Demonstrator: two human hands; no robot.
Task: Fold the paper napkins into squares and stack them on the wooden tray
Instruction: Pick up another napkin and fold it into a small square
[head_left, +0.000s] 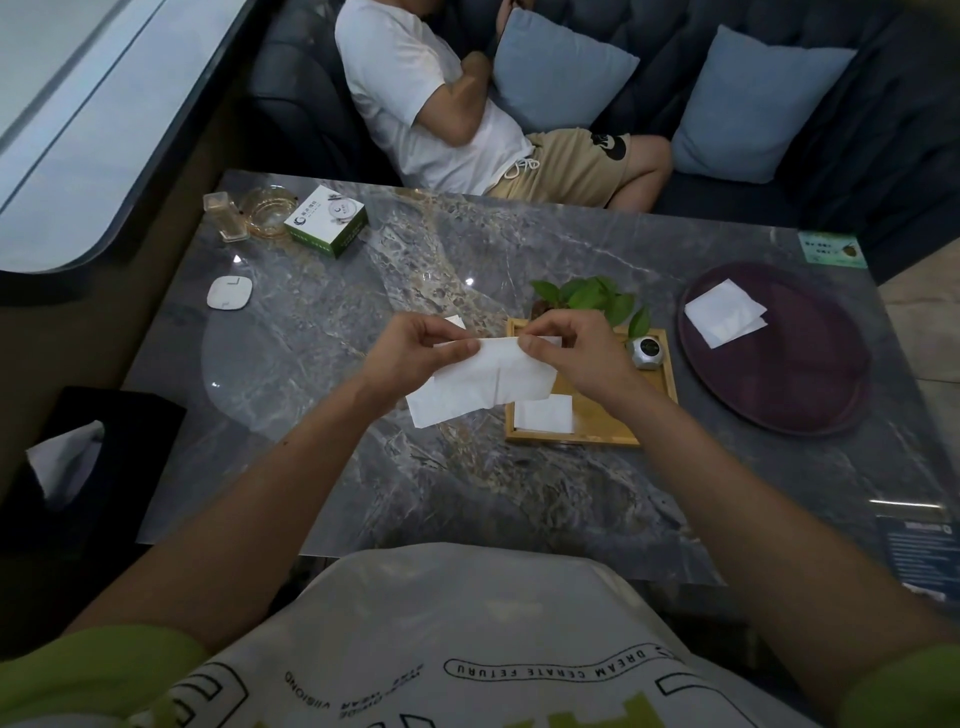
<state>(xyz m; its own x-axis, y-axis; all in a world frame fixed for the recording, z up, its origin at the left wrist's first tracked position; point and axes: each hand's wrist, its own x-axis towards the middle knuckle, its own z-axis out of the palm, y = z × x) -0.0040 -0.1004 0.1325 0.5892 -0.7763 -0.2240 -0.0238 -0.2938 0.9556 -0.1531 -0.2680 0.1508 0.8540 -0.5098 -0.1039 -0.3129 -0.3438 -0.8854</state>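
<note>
Head view: both hands (498, 348) pinch a napkin (493, 379) above the wooden tray (597, 431).

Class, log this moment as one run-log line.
hands: left hand and right hand pinch white paper napkin | folding midair | square wooden tray: one folded white napkin

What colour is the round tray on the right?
Dark purple-maroon round tray, with a white napkin lying on it; shows in the head view, the only one.

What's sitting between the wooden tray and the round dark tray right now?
In the head view, nothing: a bare strip of marble table separates the wooden tray from the round dark tray.
</note>
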